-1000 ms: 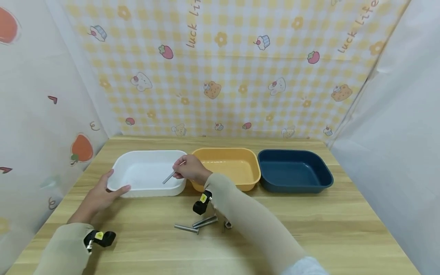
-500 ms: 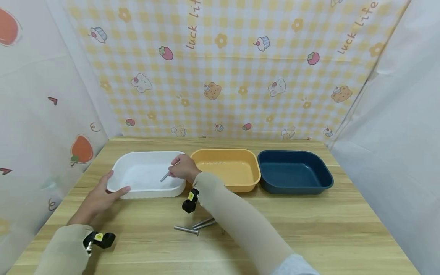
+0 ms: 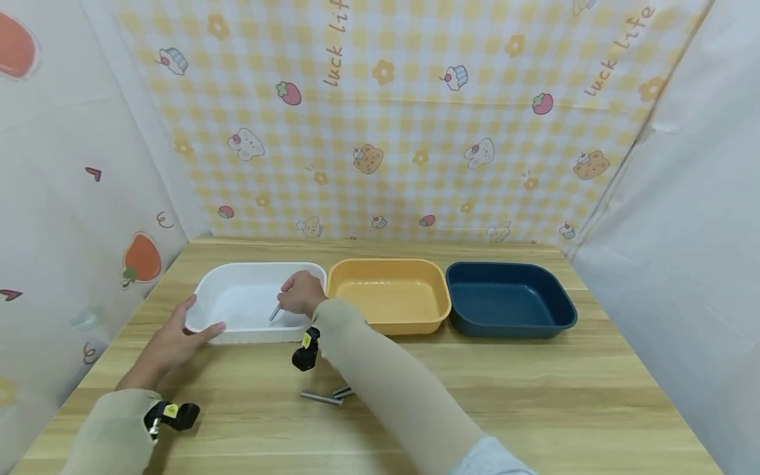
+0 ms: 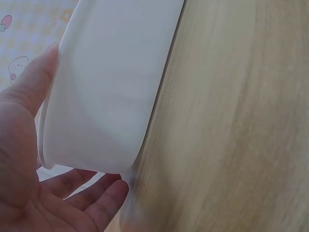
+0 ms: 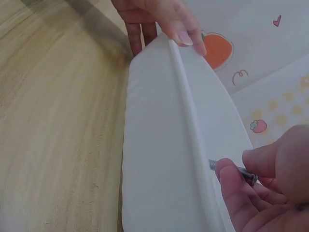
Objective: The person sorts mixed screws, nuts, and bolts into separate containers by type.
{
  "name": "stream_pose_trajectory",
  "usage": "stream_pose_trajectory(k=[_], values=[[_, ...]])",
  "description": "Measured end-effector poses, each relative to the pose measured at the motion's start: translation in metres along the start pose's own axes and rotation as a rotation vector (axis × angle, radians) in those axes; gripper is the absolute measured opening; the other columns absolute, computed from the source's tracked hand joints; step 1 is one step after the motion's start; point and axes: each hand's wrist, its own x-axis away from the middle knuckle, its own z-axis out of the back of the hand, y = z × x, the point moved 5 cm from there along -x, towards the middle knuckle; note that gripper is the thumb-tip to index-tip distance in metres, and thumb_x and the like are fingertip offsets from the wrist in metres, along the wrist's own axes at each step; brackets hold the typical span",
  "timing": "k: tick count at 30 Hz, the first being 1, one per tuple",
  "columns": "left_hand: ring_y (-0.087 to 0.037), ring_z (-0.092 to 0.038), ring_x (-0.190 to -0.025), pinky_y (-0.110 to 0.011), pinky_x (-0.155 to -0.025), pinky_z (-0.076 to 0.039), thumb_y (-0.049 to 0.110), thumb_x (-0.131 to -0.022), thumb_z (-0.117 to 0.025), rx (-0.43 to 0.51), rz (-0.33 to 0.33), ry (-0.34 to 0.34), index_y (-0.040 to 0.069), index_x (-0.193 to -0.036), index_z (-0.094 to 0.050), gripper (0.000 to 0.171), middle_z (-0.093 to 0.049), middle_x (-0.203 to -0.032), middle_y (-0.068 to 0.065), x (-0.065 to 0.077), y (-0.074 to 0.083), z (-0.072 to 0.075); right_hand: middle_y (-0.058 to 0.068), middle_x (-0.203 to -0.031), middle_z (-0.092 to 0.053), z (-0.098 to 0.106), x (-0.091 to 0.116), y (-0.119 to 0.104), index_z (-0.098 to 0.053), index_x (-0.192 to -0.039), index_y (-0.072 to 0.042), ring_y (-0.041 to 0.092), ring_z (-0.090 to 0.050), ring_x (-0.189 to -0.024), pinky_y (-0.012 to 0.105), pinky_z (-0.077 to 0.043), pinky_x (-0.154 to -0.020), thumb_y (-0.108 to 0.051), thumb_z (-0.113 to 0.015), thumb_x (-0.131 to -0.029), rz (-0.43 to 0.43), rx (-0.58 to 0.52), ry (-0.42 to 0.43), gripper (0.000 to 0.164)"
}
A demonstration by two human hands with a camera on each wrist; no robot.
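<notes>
A metal bolt (image 3: pixel 275 312) with a threaded end (image 5: pixel 212 164) is pinched between the thumb and fingers of my right hand (image 3: pixel 301 293), over the right part of the white tray (image 3: pixel 237 300). Its head shows beside the fingertips in the right wrist view. At the tray's near left corner, my left hand (image 3: pixel 169 344) holds the tray, with the thumb on the rim and the other fingers round the end wall. Several more bolts (image 3: pixel 321 398) lie on the table below the tray, partly hidden by my right forearm.
Right of the white tray stands a yellow tray (image 3: pixel 388 328), then a dark blue tray (image 3: pixel 510 330), all in a row along the back of the wooden table (image 3: pixel 570 402). A checked cloth (image 3: pixel 404 119) hangs behind them, with white sheets on both sides.
My right hand has moved left with the bolt, farther over the white tray. The forearm now covers more of the bolts and a nut on the table. My left hand has stayed put.
</notes>
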Motion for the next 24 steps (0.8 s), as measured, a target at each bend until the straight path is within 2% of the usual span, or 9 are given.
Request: stream_pose_trajectory(k=[5,10,13,17,21,22,24], values=[[-0.062,-0.001,-0.133,-0.076,-0.099,-0.013,0.059,-0.089,-0.059,0.006,0.015,-0.003,0.002,-0.150,0.016,0.113,0.010,-0.151,-0.036,-0.003,-0.001,0.000,-0.002,-0.062,-0.065,-0.004,0.000,-0.002,-0.066,-0.085,-0.007,0.009,-0.054,-0.063,0.022,-0.040,-0.056,-0.008,-0.070,-0.087,-0.012,0.043,0.015,0.005],[-0.062,-0.002,-0.133,-0.076,-0.099,-0.013,0.058,-0.090,-0.059,-0.004,0.015,-0.001,0.002,-0.150,0.016,0.111,0.009,-0.151,-0.037,-0.002,-0.001,0.000,0.000,-0.062,-0.059,-0.012,-0.004,0.000,-0.062,-0.073,-0.006,0.012,-0.050,-0.057,0.022,-0.039,-0.052,-0.006,-0.067,-0.086,-0.112,0.085,-0.040,0.014],[-0.062,-0.003,-0.133,-0.076,-0.099,-0.014,0.057,-0.090,-0.059,-0.001,0.005,-0.001,0.001,-0.150,0.016,0.111,0.008,-0.151,-0.037,0.000,-0.001,0.000,0.002,-0.062,-0.055,-0.015,-0.007,0.003,-0.057,-0.068,-0.005,0.013,-0.048,-0.052,0.021,-0.038,-0.048,-0.008,-0.067,-0.086,-0.143,0.177,-0.080,0.021],[-0.062,-0.004,-0.133,-0.076,-0.099,-0.014,0.057,-0.090,-0.059,0.001,0.011,-0.007,0.001,-0.150,0.015,0.111,0.008,-0.151,-0.037,0.000,-0.002,-0.002,0.002,-0.065,-0.050,-0.017,-0.006,0.005,-0.054,-0.066,-0.007,0.013,-0.044,-0.051,0.022,-0.036,-0.046,-0.012,-0.067,-0.087,-0.125,0.286,-0.112,0.025],[-0.063,-0.005,-0.133,-0.076,-0.099,-0.015,0.058,-0.091,-0.058,-0.020,0.017,0.000,0.001,-0.150,0.016,0.110,0.007,-0.151,-0.037,0.000,-0.003,-0.001,0.004,-0.073,-0.051,-0.017,-0.003,0.006,-0.057,-0.076,-0.006,0.015,-0.043,-0.056,0.026,-0.038,-0.051,-0.017,-0.065,-0.088,-0.090,0.280,-0.139,0.019],[-0.063,-0.005,-0.133,-0.076,-0.098,-0.015,0.058,-0.090,-0.058,-0.021,0.017,0.002,0.002,-0.150,0.016,0.110,0.007,-0.151,-0.038,0.000,-0.003,-0.001,0.005,-0.078,-0.054,-0.016,-0.002,0.005,-0.060,-0.083,-0.004,0.015,-0.045,-0.060,0.027,-0.041,-0.054,-0.019,-0.066,-0.088,-0.083,0.267,-0.144,0.017],[-0.063,-0.007,-0.133,-0.076,-0.098,-0.015,0.058,-0.090,-0.058,-0.024,0.012,0.005,0.001,-0.150,0.015,0.110,0.006,-0.151,-0.038,0.001,-0.002,0.000,0.006,-0.090,-0.059,-0.016,0.001,0.005,-0.062,-0.101,-0.002,0.016,-0.049,-0.069,0.029,-0.046,-0.062,-0.026,-0.066,-0.089,-0.080,0.250,-0.158,0.027]])
